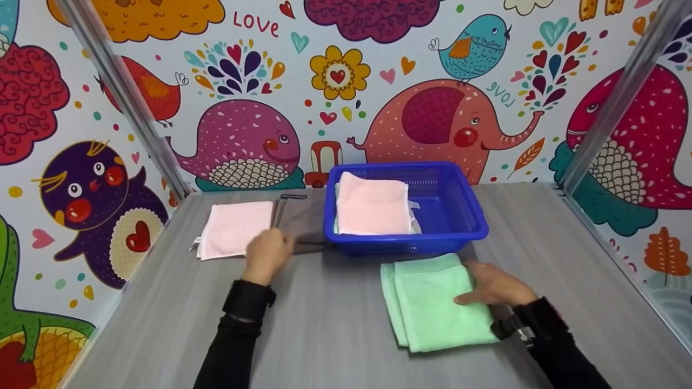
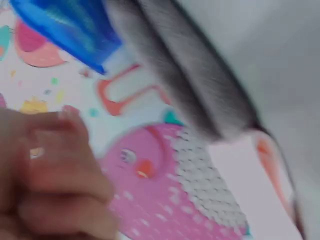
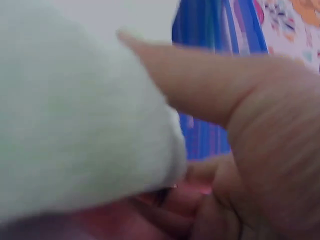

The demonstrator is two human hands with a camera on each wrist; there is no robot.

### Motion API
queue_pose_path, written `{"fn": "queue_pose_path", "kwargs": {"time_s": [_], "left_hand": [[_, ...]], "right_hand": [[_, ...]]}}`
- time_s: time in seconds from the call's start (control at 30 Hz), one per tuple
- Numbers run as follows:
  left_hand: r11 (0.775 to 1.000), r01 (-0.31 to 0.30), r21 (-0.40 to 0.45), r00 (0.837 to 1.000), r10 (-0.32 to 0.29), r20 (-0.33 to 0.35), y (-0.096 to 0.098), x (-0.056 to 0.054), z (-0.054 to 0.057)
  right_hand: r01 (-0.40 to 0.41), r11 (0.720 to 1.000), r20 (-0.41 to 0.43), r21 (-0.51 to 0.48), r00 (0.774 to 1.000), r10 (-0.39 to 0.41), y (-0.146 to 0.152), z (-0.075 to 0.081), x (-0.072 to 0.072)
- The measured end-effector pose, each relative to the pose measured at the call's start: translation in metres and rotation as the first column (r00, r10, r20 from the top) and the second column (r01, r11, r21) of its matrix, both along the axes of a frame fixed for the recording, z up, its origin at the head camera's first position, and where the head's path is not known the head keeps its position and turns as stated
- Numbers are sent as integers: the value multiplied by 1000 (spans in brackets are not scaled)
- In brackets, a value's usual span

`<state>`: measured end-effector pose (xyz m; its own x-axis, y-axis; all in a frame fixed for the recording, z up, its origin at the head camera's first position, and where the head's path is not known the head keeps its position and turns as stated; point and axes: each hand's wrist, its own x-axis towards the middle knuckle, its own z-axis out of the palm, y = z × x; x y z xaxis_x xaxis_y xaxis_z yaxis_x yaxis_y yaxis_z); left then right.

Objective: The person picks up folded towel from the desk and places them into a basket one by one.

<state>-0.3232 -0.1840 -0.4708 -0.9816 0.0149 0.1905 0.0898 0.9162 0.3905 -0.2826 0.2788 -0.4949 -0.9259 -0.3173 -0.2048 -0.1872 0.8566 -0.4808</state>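
Observation:
My right hand [image 1: 497,286] grips the right edge of a folded light green towel [image 1: 438,308], thumb on top and fingers beneath. In the right wrist view, the pale towel [image 3: 90,130] fills the left side, beside the thumb. My left hand [image 1: 268,253] hovers at the lower right corner of a folded pink towel [image 1: 236,228], close to a grey-brown towel [image 1: 305,221]. Its fingers [image 2: 65,175] are loosely curled with nothing visible between them. The grey-brown towel [image 2: 185,65] is blurred in the left wrist view, apart from the fingers.
A blue plastic basket [image 1: 476,221] stands at the back of the grey table [image 1: 324,346]. Inside its left half lies another folded pink towel [image 1: 373,205], with pale green showing at its edge. A patterned wall [image 1: 335,124] and metal posts [image 1: 127,97] bound the table.

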Motion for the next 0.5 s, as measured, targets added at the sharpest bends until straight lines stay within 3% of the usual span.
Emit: {"fn": "queue_pose_path", "kwargs": {"time_s": [0.07, 0.13, 0.23, 0.3, 0.4, 0.5], "left_hand": [[996, 87, 14, 982, -88, 170, 18, 14, -2], [980, 193, 41, 932, -197, 306, 40, 28, -6], [946, 322, 40, 869, -312, 384, 74, 44, -14], [931, 364, 29, 859, -348, 376, 92, 51, -21], [926, 376, 0, 873, -355, 334, 112, 62, -29], [920, 388, 50, 880, -386, 276, 123, 70, -34]], "right_hand": [[10, 999, -17, -39, 1000, -10, -15, -3, 2], [15, 998, -37, -67, 999, -17, -31, -5, 6], [20, 994, -83, -103, 996, -29, -54, -12, 12], [9, 992, -129, -127, 991, -26, -67, -15, 17], [-31, 986, -210, -166, 978, -4, -81, -19, 22], [-74, 981, -256, -180, 966, 26, -88, -21, 24]]}}
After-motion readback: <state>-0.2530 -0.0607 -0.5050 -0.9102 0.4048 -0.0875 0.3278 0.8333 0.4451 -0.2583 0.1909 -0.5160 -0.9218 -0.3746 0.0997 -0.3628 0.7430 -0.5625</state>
